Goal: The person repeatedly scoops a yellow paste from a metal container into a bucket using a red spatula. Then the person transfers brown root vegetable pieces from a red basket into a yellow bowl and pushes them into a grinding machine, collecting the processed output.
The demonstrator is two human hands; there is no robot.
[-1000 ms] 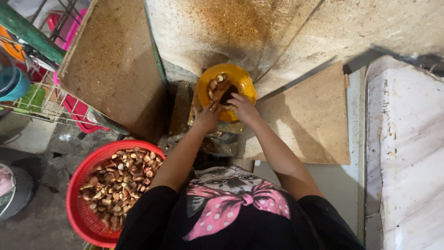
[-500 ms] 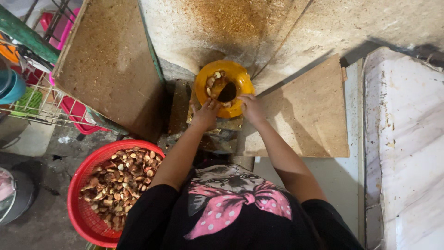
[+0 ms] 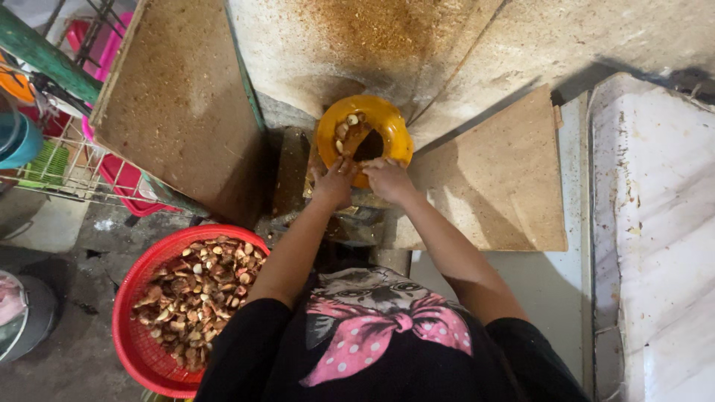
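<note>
Where both forearms converge at frame centre, the yellow funnel-shaped bowl [image 3: 363, 136] sits directly at 12 o'clock from the hands, touching them at its near rim. Bowl is round, so no long axis to speak of; its dark opening lies right of centre, w/ pale nut pieces [image 3: 345, 132] heaped on the left inner wall.

Left hand [image 3: 333, 182]: at the bowl's 7 o'clock rim, fingers curled down over the edge. Looks closed on a piece or on the rim itself; cannot tell which, as the knuckles hide the fingertips.

Right hand [image 3: 387, 179]: at the 5 o'clock rim, fingers bent, tips at the lip near the dark opening. Grip state likewise unclear; prob. pinching something small, not confirmed.

Both hands equally near the bowl; neither leads. Forearms run up from 6 o'clock, elbows apart, wrists nearly touching, palms down.

Surrounds:
- Red plastic basket [image 3: 134, 350] at 8 o'clock, on the floor, part-filled w/ brown-and-cream nut pieces, well apart from the hands.
- Dust-coated board [image 3: 171, 112] at 10 o'clock, leaning.
- Second board [image 3: 499, 186] at 3 o'clock, just beside the right forearm.
- Wire rack [image 3: 59, 167] w/ pink tray at far 9 o'clock.
- White stained slab [image 3: 655, 223] at far 3 o'clock.
</note>
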